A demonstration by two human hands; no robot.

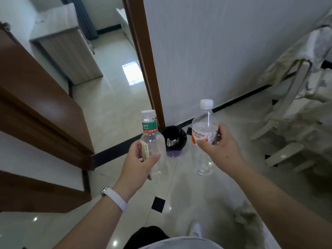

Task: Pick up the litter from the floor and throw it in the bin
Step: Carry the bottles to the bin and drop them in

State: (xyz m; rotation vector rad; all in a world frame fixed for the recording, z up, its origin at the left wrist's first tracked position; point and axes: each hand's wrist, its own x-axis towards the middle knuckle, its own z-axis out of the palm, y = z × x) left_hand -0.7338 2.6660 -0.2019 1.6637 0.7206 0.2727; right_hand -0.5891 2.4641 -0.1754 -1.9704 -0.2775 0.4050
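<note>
Head view: two hands (pixel 142 160) (pixel 222 142) grip two bottles (pixel 152 139) (pixel 203 126) before one bin (pixel 173 154).

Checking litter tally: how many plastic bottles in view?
2: clear green-labelled plastic bottle in the left hand; clear red-labelled plastic bottle in the right hand. Others may be hidden.

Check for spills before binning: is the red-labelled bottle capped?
Capped: the red-labelled bottle, gripped by the right hand, has its white cap on. It looks empty, clear throughout.
</note>
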